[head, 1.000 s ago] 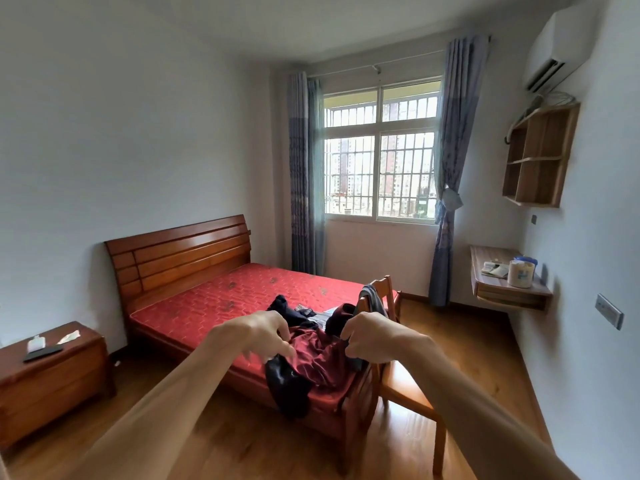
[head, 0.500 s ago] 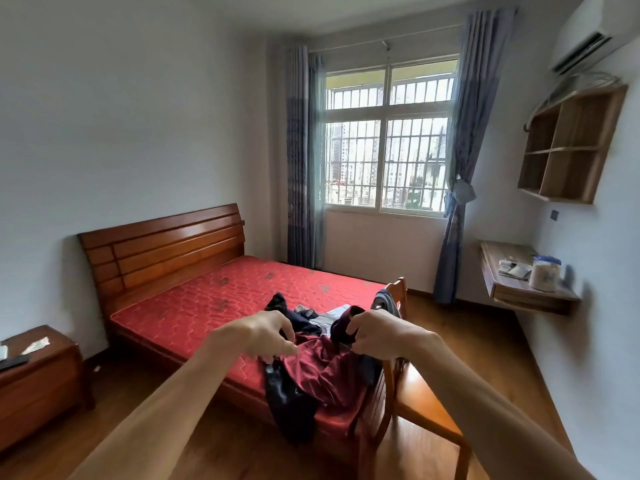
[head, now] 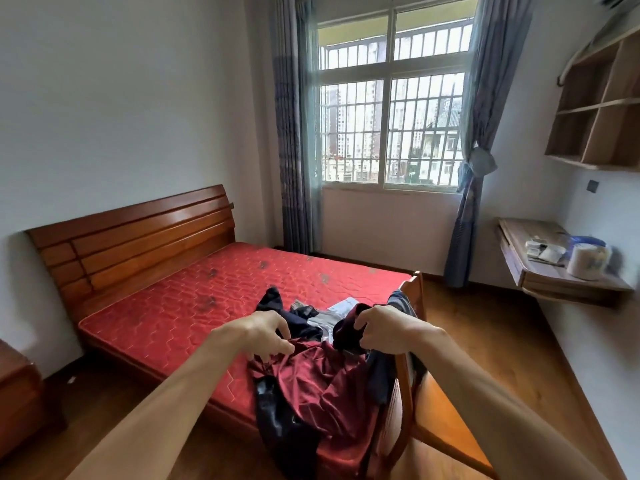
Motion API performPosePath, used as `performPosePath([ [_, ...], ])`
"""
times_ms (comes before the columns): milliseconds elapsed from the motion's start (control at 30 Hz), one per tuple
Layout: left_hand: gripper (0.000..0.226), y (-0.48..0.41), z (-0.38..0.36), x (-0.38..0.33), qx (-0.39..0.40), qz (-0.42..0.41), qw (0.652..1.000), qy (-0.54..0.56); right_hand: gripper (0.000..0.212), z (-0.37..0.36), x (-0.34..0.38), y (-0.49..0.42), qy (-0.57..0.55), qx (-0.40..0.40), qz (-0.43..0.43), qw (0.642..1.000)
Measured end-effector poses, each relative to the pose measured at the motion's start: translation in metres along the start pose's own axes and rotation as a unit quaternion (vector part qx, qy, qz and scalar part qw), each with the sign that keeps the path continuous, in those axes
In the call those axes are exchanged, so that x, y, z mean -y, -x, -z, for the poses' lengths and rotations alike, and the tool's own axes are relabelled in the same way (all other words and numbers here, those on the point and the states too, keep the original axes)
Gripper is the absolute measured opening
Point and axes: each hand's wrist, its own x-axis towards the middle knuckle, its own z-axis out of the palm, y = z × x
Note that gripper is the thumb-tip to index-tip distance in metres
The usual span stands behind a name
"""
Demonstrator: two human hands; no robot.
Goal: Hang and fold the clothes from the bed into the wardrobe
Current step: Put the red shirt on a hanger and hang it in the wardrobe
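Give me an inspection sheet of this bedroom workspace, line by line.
Surface: bed with a bare red mattress and a wooden headboard.
Job's things: dark red garment draped over the bed's near corner; navy garment and grey cloth behind it.
Clutter: white container and small items on the wall desk.
Hands: left hand pinches the dark red garment; right hand grips another fold of it.
Cables: nothing seen.
Surroundings: wooden chair beside the bed, barred window, curtains, wall shelf, nightstand; wardrobe not in view.
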Motion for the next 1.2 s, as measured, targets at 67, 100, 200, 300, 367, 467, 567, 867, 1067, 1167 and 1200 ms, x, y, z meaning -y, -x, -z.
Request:
performPosePath([
  [67, 0.045, -0.036, 0.009, 0.002, 0.01, 0.008, 1.0, -0.011, 0.035, 0.004, -0.013, -0.039, -0.002, 0.014, -0.007, 1.0],
  [100, 0.046, -0.053, 0.014, 0.005, 0.012, 0.011, 1.0, -0.013, 0.036, 0.005, -0.018, -0.058, -0.002, 0.02, -0.01, 1.0],
  [200, 0.047, -0.099, 0.027, 0.015, 0.012, 0.012, 1.0, -0.008, 0.043, 0.011, -0.029, -0.115, -0.004, 0.034, -0.001, 0.999],
  [300, 0.048, -0.138, 0.046, 0.028, 0.018, 0.018, 1.0, -0.01, 0.042, 0.015, -0.032, -0.168, -0.011, 0.056, -0.002, 0.998],
  [367, 0.047, -0.168, 0.06, 0.041, 0.012, 0.023, 1.0, -0.006, 0.042, 0.016, -0.031, -0.204, -0.012, 0.062, -0.009, 0.998],
  [467, 0.045, -0.216, 0.08, 0.064, 0.009, 0.022, 1.0, 0.005, 0.043, 0.015, -0.026, -0.258, -0.008, 0.056, -0.015, 0.998],
  [567, 0.046, -0.27, 0.099, 0.092, 0.009, 0.013, 1.0, 0.003, 0.042, 0.009, -0.021, -0.314, 0.0, 0.059, -0.014, 0.998],
  [867, 0.041, -0.417, 0.158, 0.158, 0.044, -0.032, 0.998, -0.008, 0.042, -0.004, -0.004, -0.46, 0.019, 0.078, -0.044, 0.996],
  [1067, 0.037, -0.498, 0.152, 0.173, 0.064, -0.078, 0.995, 0.014, 0.04, -0.027, -0.023, -0.517, 0.012, 0.093, -0.079, 0.993],
  [1167, 0.035, -0.535, 0.126, 0.176, 0.078, -0.095, 0.992, 0.015, 0.048, -0.051, -0.045, -0.534, -0.008, 0.106, -0.105, 0.989],
  [1200, 0.034, -0.546, 0.115, 0.177, 0.084, -0.097, 0.992, 0.011, 0.044, -0.061, -0.053, -0.537, -0.015, 0.106, -0.111, 0.988],
])
